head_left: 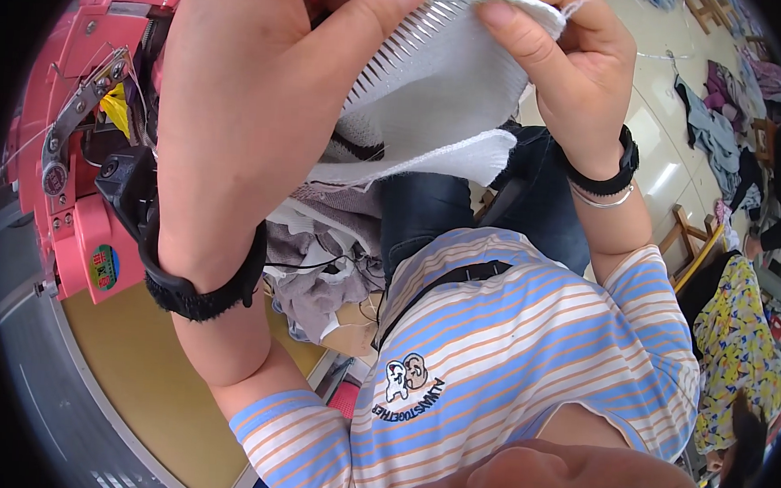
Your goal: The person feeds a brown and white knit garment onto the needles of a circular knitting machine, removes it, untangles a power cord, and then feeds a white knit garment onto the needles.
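Observation:
Both my hands are raised at the top of the head view, over a white knitted fabric piece [482, 94]. Its upper edge runs along a row of slim metal needles [389, 63]. My left hand [258, 78] has its thumb pressed on that edge at the needles; its other fingers are mostly hidden behind. My right hand [585, 73] pinches the same edge close to its right end, where loose threads stick out. A second, lower edge of the fabric curls freely below. Dark stripes show on the knit near the needles.
A pink machine [95, 237] stands close at the left, beside my left forearm. Grey and white knitwear [313, 284] lies heaped next to my legs. A tan board [129, 354] is at lower left. At right are a wooden stool [686, 246] and a person in a yellow patterned garment [739, 342].

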A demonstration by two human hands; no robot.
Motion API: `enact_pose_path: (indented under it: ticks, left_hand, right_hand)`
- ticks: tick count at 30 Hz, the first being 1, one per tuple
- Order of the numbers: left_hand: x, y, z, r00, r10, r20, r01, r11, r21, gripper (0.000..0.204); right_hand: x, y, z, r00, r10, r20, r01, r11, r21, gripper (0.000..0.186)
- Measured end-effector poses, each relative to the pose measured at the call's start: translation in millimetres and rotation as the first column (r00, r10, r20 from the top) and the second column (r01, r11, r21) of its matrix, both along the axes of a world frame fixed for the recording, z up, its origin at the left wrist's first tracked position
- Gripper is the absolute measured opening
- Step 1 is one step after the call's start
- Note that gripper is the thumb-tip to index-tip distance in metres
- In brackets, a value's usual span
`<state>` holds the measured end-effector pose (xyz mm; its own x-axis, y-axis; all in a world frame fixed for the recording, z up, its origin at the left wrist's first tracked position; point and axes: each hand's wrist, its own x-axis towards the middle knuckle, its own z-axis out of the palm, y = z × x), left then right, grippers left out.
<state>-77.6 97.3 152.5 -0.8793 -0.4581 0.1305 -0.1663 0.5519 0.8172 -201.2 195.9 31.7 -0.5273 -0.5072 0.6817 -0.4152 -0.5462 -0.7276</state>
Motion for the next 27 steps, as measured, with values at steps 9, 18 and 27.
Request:
enact_pose_path:
  ticks: [9, 18, 27]
  left_hand:
    - [-6.9, -0.3, -5.2, 0.996, -0.076, -0.046, 0.053, 0.928, -0.369, 0.01]
    - [-8.7, 2.5, 6.7, 0.998, -0.025, 0.052, 0.027, 0.998, -0.048, 0.012]
    - [-12.4, -1.1, 8.5, 0.992, -0.105, 0.065, 0.107, 0.994, -0.034, 0.009]
  right_hand:
    - [0.5, 6.9, 2.9, 0.911, 0.186, 0.368, -0.219, 0.974, 0.05, 0.013]
    - [-0.9, 1.8, 4.4, 0.911, 0.166, 0.377, -0.214, 0.973, 0.087, 0.009]
    - [-3.4, 2.2, 7.8, 0.911, 0.148, 0.386, -0.224, 0.961, 0.16, 0.014]
